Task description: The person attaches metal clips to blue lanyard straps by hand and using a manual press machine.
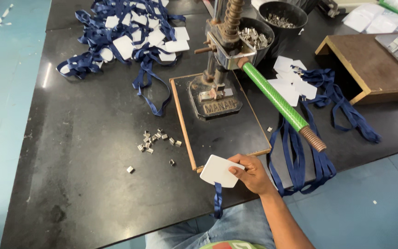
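Right hand pinches a white card at the table's front edge, fingers closed on its right side, blue strap hanging below; left hand not in view. Card sits just in front of the press base board. Risk: loose grip lets the card slip off the edge, or the strap snags on the board corner; the clips nearby could scatter if brushed.
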